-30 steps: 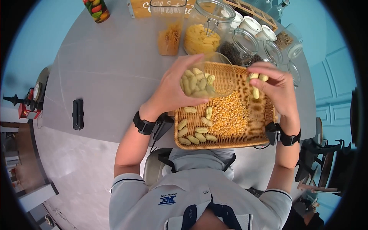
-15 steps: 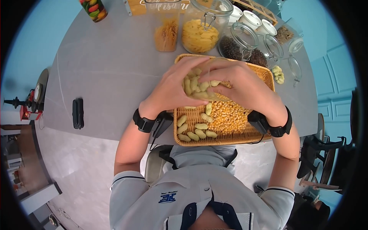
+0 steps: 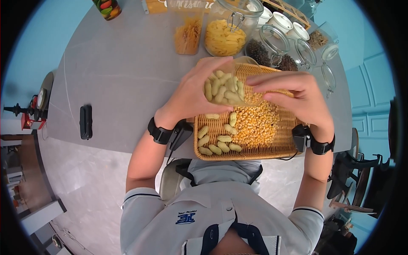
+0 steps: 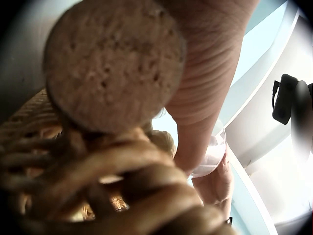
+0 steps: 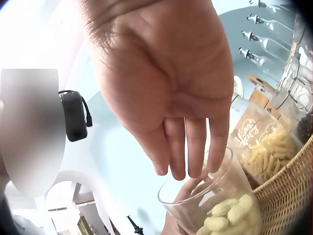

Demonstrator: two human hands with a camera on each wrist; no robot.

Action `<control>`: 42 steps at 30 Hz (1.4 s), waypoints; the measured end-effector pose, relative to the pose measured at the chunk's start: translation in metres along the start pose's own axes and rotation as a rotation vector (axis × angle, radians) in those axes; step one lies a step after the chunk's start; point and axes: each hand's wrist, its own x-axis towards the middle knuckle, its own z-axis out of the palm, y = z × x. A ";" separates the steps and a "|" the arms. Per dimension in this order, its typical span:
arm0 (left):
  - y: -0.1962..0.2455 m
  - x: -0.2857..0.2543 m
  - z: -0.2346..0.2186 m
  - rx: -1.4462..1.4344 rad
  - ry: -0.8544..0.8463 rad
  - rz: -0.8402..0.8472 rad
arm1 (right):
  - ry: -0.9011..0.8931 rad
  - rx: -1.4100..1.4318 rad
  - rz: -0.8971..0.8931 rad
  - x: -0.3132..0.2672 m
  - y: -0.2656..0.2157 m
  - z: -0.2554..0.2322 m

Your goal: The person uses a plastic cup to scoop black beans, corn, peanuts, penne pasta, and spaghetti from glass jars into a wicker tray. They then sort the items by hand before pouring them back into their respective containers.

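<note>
A clear glass jar of unshelled peanuts lies tilted in my left hand, its mouth facing right. The fingers and thumb wrap round its sides. Close to the rim, my right hand reaches in from the right with straight fingers and nothing in them. Under both hands is a wicker basket. It contains a heap of yellow corn kernels and several loose peanuts at its near left. In the left wrist view a round cork-like disc fills the foreground.
Beyond the basket stand a container of thin pasta, a jar of penne and clip-top jars with dark contents. White lidded pots are behind. A black case lies on the grey table at the left.
One second ago my right hand held several peanuts at the right; half a second ago its fingers were at the jar's mouth. Now it has drawn back right, without peanuts. The left hand stays.
</note>
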 end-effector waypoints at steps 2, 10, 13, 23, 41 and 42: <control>-0.001 0.001 0.000 0.018 0.046 0.029 | 0.097 0.061 0.025 -0.010 -0.002 -0.005; -0.005 0.002 -0.001 0.004 0.162 0.056 | -0.338 -0.399 0.116 -0.023 0.021 0.058; -0.005 0.003 -0.001 0.023 0.164 0.064 | -0.342 -0.503 0.049 -0.021 0.027 0.076; -0.003 0.002 -0.003 0.064 0.120 0.013 | -0.307 -0.482 -0.044 -0.010 0.040 0.099; -0.004 0.003 -0.003 0.026 0.125 0.023 | -0.273 -0.562 -0.033 -0.005 0.046 0.115; -0.004 0.004 -0.002 0.012 0.124 0.018 | -0.255 -0.534 -0.029 -0.006 0.047 0.114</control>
